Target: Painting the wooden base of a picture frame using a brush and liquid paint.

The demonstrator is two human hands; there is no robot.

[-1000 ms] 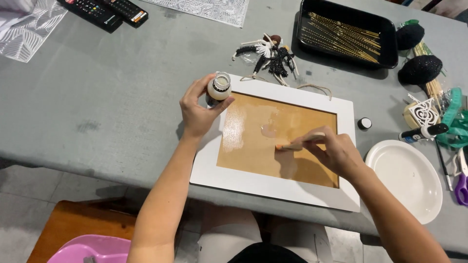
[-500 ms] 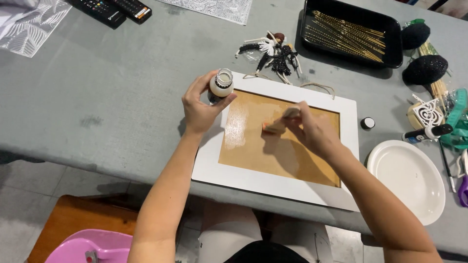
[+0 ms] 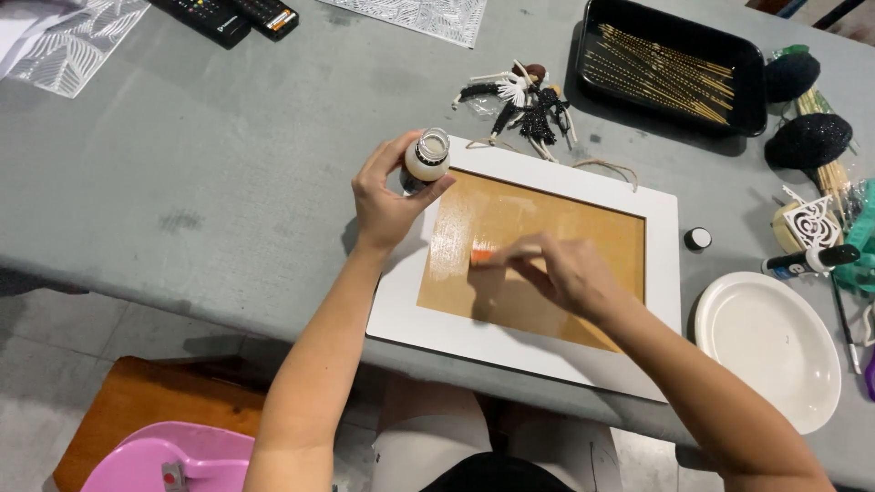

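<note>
A white picture frame [image 3: 524, 342] with a brown board [image 3: 565, 223] inside lies flat on the grey table [image 3: 182, 164]. My left hand [image 3: 387, 196] holds a small open bottle [image 3: 426, 158] of pale liquid upright over the frame's upper left corner. My right hand [image 3: 565, 269] grips a small brush [image 3: 488, 255] with an orange ferrule, its tip pressed on the left part of the board. A wet, glossy streak [image 3: 448, 241] shows along the board's left side.
A white plate [image 3: 770, 342] sits right of the frame, a small bottle cap [image 3: 698, 239] above it. A black tray of thin sticks [image 3: 674, 64] is at the back, beaded ornaments [image 3: 524, 100] beside it. Remote controls [image 3: 232, 14] lie far left. A wooden stool [image 3: 137, 410] and pink plastic item [image 3: 164, 456] sit below the table edge.
My right hand has moved the brush leftwards across the board, from its middle right to its left side. The left hand keeps the bottle at the frame's corner.
</note>
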